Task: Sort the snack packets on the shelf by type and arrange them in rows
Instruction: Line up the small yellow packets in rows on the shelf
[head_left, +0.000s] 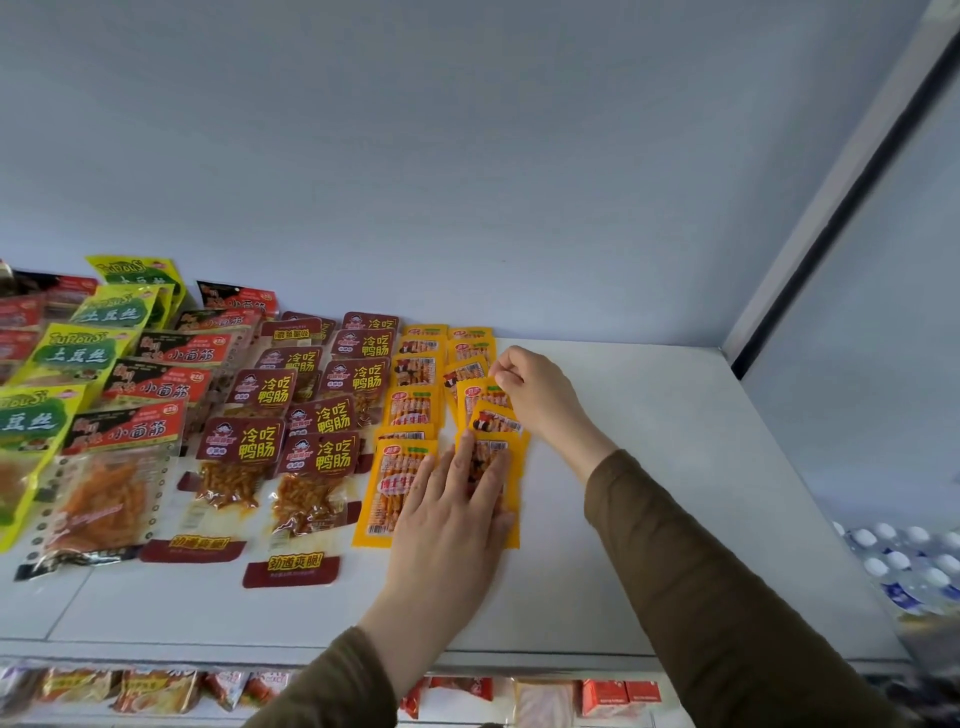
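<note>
Small yellow snack packets (413, 410) lie in two rows on the white shelf (649, 467). My left hand (454, 514) lies flat with straight fingers on the nearest yellow packet (511, 467) of the right-hand row. My right hand (530, 389) reaches further back, and its fingers pinch the edge of a yellow packet (488, 397) in that same row. To the left run rows of dark red packets (319, 452), then black-and-red packets (124, 426), then green-and-yellow packets (36, 421).
The shelf's right half is bare white up to the side wall (831, 249). A lower shelf with more packets (156, 688) and red cartons (618, 696) shows along the bottom. A pack of bottled water (909, 566) sits low at the right.
</note>
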